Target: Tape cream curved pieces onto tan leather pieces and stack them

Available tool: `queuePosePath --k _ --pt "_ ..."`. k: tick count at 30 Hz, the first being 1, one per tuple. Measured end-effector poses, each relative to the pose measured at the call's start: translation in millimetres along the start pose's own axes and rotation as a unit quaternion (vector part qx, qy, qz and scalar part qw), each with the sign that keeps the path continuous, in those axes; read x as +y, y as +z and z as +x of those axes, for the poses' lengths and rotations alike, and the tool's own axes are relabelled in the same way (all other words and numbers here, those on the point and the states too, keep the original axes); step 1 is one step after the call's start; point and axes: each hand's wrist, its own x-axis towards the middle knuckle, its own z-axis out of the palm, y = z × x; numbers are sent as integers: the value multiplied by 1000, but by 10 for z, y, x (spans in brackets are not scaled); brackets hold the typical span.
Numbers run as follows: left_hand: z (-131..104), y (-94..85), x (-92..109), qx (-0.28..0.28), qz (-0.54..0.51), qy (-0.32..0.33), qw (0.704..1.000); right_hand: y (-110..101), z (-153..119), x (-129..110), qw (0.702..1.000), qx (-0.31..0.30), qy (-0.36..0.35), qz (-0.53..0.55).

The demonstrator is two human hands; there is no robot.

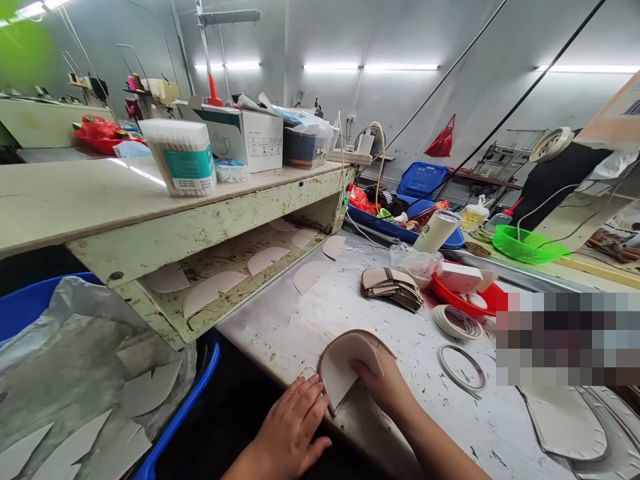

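Pinched in my right hand [387, 383] is a pale, half-round cut piece [345, 363] of sheet material, bent up at its right side. A brown-edged curved piece [363, 335] lies behind it, partly hidden. My left hand [295, 423] rests at the table's front edge, fingers stretched out and close together, their tips by the left edge of the pale piece. Whether they touch it is hard to see. Further back sits a stack of brown-edged curved pieces [393, 288]. Loose pale pieces [311, 275] lie beside the shelf.
Left of the table stands a blue tub [213, 373] lined with plastic and holding pale cutouts. More cutouts lie in the low shelf [240, 297]. Rolls of tape [457, 322], a red tray [493, 303] and a tumbler [438, 231] stand to the right.
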Motion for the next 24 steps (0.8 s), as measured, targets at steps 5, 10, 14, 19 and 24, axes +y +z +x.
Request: queuePosePath --k 5,10,14,19,24 --pt "14 -21 -3 -17 35 6 999 8 2 -64 997 -31 -29 -57" --pt "168 -93 -54 -94 -5 52 994 -80 -16 -185 992 -88 -34 -88" --pt "420 -223 -94 -172 -89 28 981 -261 17 -279 992 -102 -11 -75" --pt "698 -400 -120 -237 -130 -10 963 -300 49 -300 982 -41 -7 -184" --pt "787 -309 -136 -207 -178 -63 960 -217 10 -264 971 -41 3 -234"
